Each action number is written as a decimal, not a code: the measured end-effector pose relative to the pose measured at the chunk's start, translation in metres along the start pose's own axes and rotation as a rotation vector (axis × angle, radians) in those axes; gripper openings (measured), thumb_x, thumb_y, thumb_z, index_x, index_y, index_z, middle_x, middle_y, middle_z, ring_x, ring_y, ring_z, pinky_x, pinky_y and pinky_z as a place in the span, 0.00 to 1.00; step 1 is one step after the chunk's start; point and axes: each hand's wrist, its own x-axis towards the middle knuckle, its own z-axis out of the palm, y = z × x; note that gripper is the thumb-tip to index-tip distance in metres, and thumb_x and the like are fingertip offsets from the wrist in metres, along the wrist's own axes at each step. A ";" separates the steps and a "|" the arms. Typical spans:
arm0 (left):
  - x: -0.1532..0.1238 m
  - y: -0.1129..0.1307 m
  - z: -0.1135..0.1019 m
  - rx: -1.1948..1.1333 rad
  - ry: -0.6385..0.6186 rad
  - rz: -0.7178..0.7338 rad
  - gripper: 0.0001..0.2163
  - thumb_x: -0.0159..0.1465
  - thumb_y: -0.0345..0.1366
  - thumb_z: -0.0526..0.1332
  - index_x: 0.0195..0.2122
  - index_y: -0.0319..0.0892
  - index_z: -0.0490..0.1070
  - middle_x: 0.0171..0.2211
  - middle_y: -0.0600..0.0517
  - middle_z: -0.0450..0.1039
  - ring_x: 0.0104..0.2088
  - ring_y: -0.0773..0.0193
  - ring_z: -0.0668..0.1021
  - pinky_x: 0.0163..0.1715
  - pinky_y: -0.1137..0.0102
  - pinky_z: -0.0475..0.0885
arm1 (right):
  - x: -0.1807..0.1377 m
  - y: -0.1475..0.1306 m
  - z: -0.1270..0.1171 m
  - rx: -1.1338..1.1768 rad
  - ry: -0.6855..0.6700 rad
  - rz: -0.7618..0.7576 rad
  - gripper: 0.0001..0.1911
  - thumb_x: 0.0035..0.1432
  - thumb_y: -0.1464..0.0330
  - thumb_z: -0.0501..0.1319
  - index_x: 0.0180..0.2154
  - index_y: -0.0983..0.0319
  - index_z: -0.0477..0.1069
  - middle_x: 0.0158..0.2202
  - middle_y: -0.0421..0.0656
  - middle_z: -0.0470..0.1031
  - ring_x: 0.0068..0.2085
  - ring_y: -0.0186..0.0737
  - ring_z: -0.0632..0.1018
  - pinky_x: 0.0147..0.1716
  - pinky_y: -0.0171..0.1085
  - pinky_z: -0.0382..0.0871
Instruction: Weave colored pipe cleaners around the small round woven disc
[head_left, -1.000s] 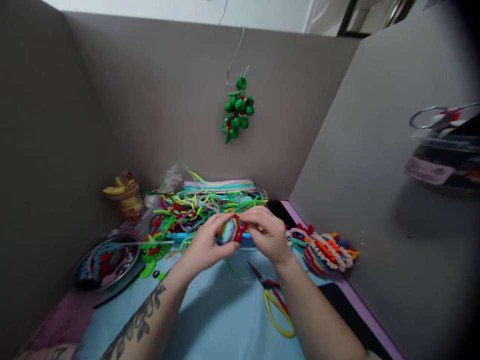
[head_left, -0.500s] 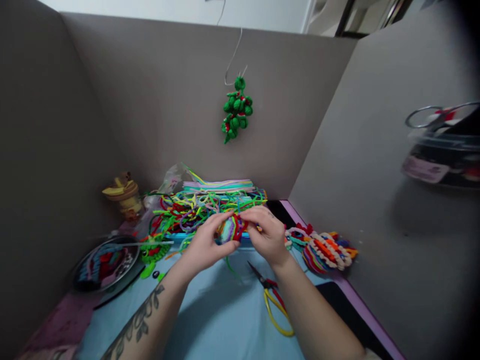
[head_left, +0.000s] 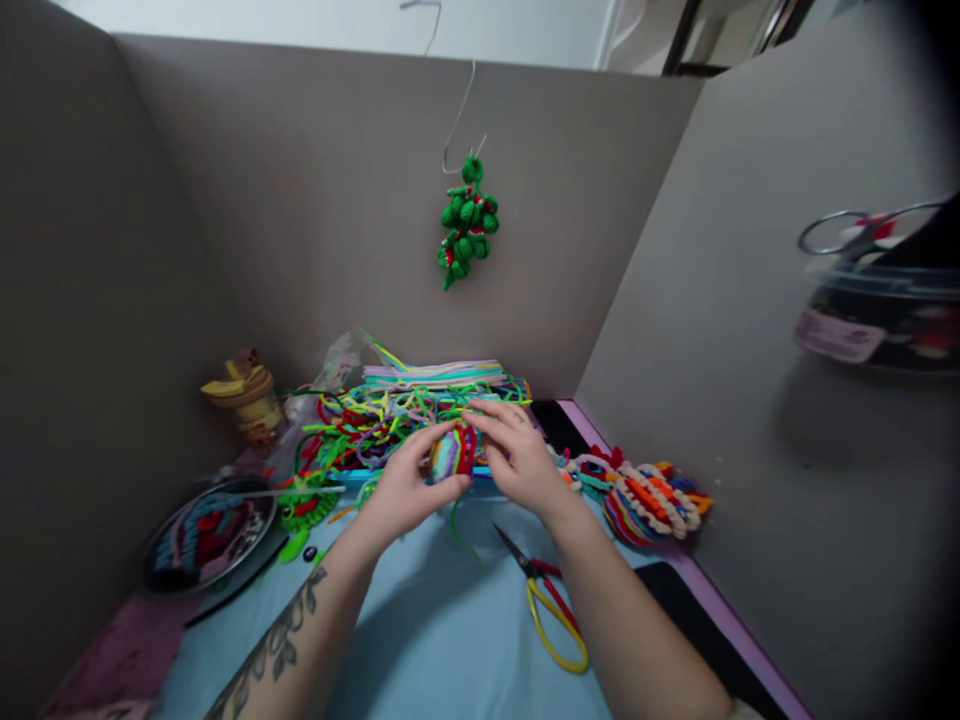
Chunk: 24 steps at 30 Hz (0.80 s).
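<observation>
A small striped chenille-stem piece (head_left: 452, 452), with red, purple, white and orange bands, is between my hands above the blue cloth. My left hand (head_left: 409, 485) is closed around its left side, thumb below and fingers over the top. My right hand (head_left: 521, 460) is bent round its right side, fingers reaching over the top edge; the fingertips are partly hidden behind the piece. A thin green stem (head_left: 461, 530) hangs under my hands. Yellow- and red-handled scissors (head_left: 544, 595) lie by my right forearm, blades pointing away.
Behind my hands is a heap of coloured chenille stems (head_left: 405, 410). A round container (head_left: 210, 530) and a green chenille figure (head_left: 307, 510) sit left; striped chenille pieces (head_left: 652, 505) lie right. Grey panels (head_left: 337, 200) enclose the table. A green ornament (head_left: 469, 225) hangs at the back.
My right hand has gone from pinching the red edge of the piece to having its fingers straighter and over the top. My left hand keeps its hold; the view has shifted slightly.
</observation>
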 end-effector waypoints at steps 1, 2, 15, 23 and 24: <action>0.001 0.000 0.000 -0.083 -0.010 -0.062 0.30 0.52 0.40 0.68 0.57 0.43 0.65 0.54 0.44 0.69 0.49 0.51 0.75 0.46 0.60 0.71 | 0.000 0.000 0.002 0.025 0.027 0.061 0.23 0.55 0.78 0.52 0.51 0.59 0.70 0.52 0.48 0.71 0.54 0.45 0.70 0.54 0.49 0.64; 0.001 -0.001 -0.001 -0.168 -0.017 -0.113 0.31 0.52 0.41 0.68 0.57 0.42 0.65 0.53 0.44 0.70 0.48 0.51 0.76 0.44 0.61 0.72 | 0.000 0.000 0.005 0.062 0.057 0.140 0.21 0.56 0.77 0.53 0.50 0.60 0.70 0.50 0.49 0.72 0.51 0.44 0.72 0.51 0.47 0.66; 0.002 -0.002 0.007 -0.621 -0.045 -0.200 0.31 0.49 0.37 0.72 0.55 0.44 0.67 0.51 0.45 0.73 0.51 0.51 0.73 0.48 0.64 0.69 | 0.001 -0.018 0.031 0.235 0.127 0.432 0.08 0.51 0.72 0.56 0.21 0.62 0.65 0.24 0.38 0.63 0.26 0.34 0.67 0.27 0.33 0.59; 0.001 0.000 0.010 -0.549 -0.050 -0.159 0.31 0.50 0.38 0.71 0.55 0.42 0.65 0.51 0.44 0.72 0.51 0.52 0.73 0.48 0.64 0.69 | 0.000 -0.018 0.029 0.180 0.113 0.422 0.06 0.52 0.73 0.55 0.24 0.62 0.66 0.27 0.39 0.64 0.29 0.36 0.68 0.29 0.34 0.60; 0.000 0.000 0.010 -0.536 -0.055 -0.154 0.31 0.50 0.38 0.71 0.56 0.42 0.65 0.51 0.44 0.72 0.50 0.52 0.74 0.48 0.64 0.69 | -0.001 -0.018 0.029 0.165 0.098 0.420 0.06 0.52 0.74 0.55 0.24 0.62 0.66 0.27 0.39 0.64 0.29 0.36 0.68 0.29 0.34 0.59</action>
